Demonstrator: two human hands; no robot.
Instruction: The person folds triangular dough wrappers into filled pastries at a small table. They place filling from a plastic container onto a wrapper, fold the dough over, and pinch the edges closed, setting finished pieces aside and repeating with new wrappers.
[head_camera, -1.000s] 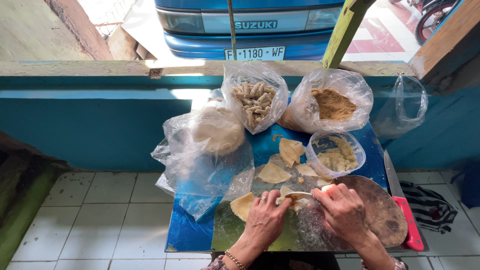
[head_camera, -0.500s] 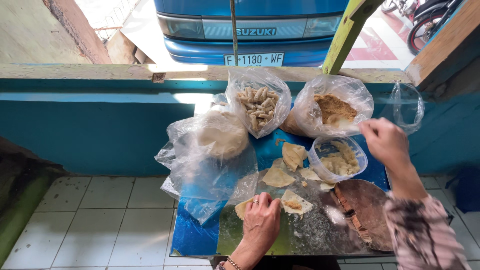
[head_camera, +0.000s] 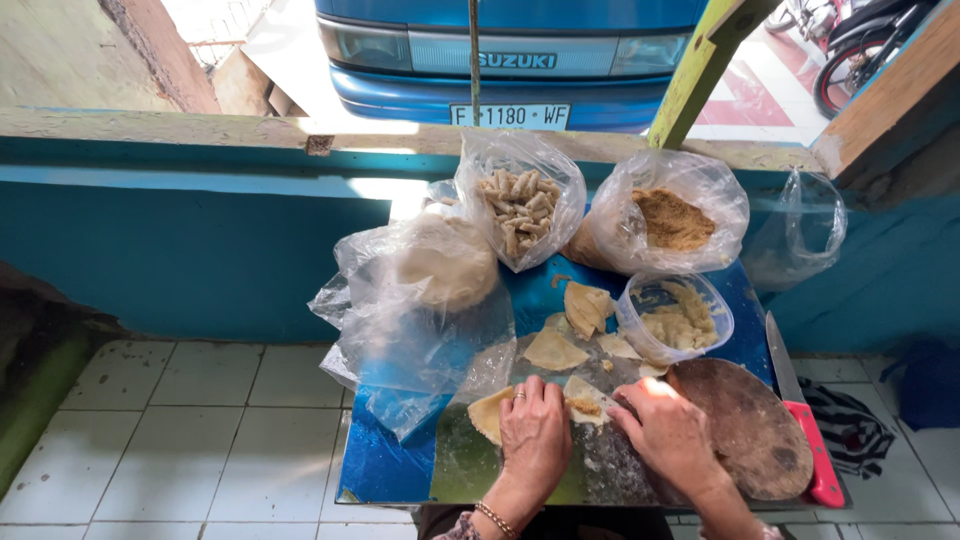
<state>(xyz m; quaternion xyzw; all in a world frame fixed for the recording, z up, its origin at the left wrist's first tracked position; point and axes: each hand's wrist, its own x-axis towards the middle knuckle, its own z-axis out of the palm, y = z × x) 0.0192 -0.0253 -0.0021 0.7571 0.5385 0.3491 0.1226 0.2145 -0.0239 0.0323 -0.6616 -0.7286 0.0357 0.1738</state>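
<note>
Wrapper (head_camera: 590, 400) edge — under fingers (head_camera: 628, 412)

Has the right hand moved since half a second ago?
Yes. The right hand has come down from the clear plastic bag of brown crumbs to the wrapper beside the round wooden board.

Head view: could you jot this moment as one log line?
left hand: on dough wrapper | right hand: at filled wrapper | nearby: round board

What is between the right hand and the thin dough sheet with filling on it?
Nothing visible. The right hand already touches the dough sheet at its right edge, and the left hand rests on its left side. The plastic tub and wooden board lie off to the side.
</note>
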